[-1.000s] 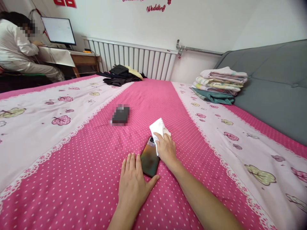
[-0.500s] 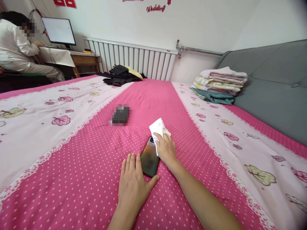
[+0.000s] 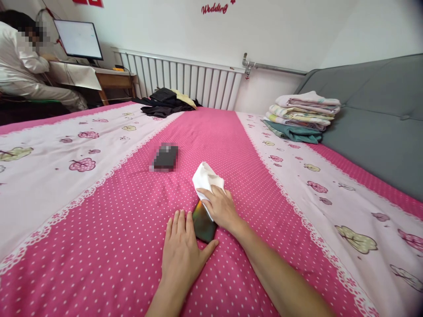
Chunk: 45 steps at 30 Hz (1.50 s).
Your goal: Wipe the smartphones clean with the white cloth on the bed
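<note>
A dark smartphone [image 3: 204,225] with a greenish-orange sheen lies back side up on the pink dotted bedspread [image 3: 132,251]. My left hand [image 3: 182,251] rests flat beside it, fingers stretched out, the thumb and index finger at the phone's lower left edges. Over the phone's upper part, my right hand [image 3: 220,207] grips a folded white cloth [image 3: 205,176] and presses it down. Cloth and fingers hide the phone's camera end.
A blurred dark object [image 3: 166,157] lies on the bed ahead. Farther off are dark clothes [image 3: 161,101], a stack of folded fabrics [image 3: 302,114] and a grey headboard [image 3: 373,97]. At the left, a person [image 3: 20,66] sits by a desk with a monitor [image 3: 78,39].
My right hand has moved left with the cloth, across the phone's top, covering its camera area. The left hand and the phone stay almost in place.
</note>
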Tool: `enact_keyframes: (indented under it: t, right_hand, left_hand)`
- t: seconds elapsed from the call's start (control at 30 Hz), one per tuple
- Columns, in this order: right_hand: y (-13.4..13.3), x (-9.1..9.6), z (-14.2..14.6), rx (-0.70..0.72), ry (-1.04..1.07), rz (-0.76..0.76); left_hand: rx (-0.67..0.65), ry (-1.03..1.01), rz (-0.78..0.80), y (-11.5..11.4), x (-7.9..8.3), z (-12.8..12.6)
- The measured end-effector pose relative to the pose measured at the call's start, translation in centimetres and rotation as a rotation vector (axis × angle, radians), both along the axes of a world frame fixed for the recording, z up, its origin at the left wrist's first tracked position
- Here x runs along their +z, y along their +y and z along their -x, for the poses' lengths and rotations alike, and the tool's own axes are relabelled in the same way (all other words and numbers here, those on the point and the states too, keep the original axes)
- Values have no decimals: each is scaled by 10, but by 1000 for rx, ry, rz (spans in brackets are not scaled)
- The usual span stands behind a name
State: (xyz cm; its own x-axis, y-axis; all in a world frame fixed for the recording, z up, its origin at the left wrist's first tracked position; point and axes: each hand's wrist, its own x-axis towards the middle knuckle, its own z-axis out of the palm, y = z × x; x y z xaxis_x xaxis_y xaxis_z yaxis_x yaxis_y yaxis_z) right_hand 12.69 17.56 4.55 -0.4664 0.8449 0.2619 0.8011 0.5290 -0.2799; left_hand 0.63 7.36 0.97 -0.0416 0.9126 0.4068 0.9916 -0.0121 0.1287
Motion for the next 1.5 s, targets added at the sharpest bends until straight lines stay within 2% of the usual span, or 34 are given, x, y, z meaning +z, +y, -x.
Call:
enact_keyframes:
  t: [0.2, 0.33, 0.5, 0.67, 0.9, 1.27, 1.37, 1.5]
  right_hand:
    - [-28, 8, 15, 177, 41, 74]
    - [-42, 12, 21, 211, 83, 117]
    - [-41, 7, 22, 131, 90, 78]
    - [-25, -3, 19, 21, 67, 14]
    - [4, -7, 0, -236, 10, 9]
    - [14, -9, -6, -441, 14, -20]
    - [16, -12, -8, -462, 41, -20]
    - [18, -13, -10, -392, 70, -12]
  left_hand:
    - [-12, 49, -20, -1, 1, 0]
    - [-31, 100, -42, -2, 0, 1]
    - [-30, 107, -51, -1, 0, 1]
    - [-9, 110, -71, 0, 0, 1]
    - [3, 107, -76, 1, 0, 1]
    - [0, 81, -67, 1, -1, 0]
    - [4, 79, -63, 1, -1, 0]
    - [6, 84, -65, 1, -2, 0]
